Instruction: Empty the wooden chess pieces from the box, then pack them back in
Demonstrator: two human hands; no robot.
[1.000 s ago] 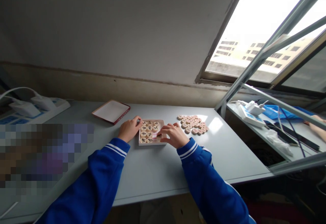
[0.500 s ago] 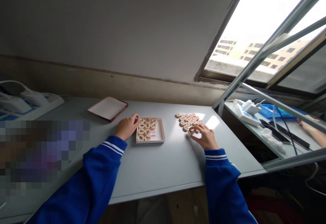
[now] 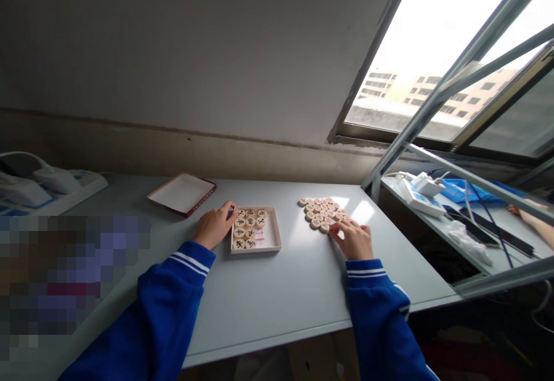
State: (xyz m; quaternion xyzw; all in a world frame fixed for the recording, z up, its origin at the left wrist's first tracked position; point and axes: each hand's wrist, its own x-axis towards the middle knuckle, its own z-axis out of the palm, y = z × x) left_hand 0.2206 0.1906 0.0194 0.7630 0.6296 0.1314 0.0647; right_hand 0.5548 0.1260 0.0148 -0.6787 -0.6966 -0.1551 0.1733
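Here in the head view, the left hand [image 3: 215, 226] is at the left wall of the open white box [image 3: 270, 249], fingertips by its far corner; whether they pinch the wall or merely rest there, I can't tell. Inside, round lettered pieces [image 3: 250, 233] fill the left and middle, with a pink marking [image 3: 259, 235] showing on the bare floor to their right.

Over to the right hand [image 3: 354, 241], down at the near edge of the loose pieces [image 3: 318, 217], thumb and fingers drawn close together! The hand hides that spot, so a piece between the fingertips can't be made out. The lettering on this cluster is too small to read, and the right hand covers part of its near-right side.

Beyond the left hand lies the lid [image 3: 184, 194], inside up, on the grey table [image 3: 268, 306]. At far left, a power strip [image 3: 82, 187] runs out of frame, above a pixelated patch [image 3: 64, 271] that masks whatever is there. At the right edge, another person's arm [image 3: 536, 222] is cut off.
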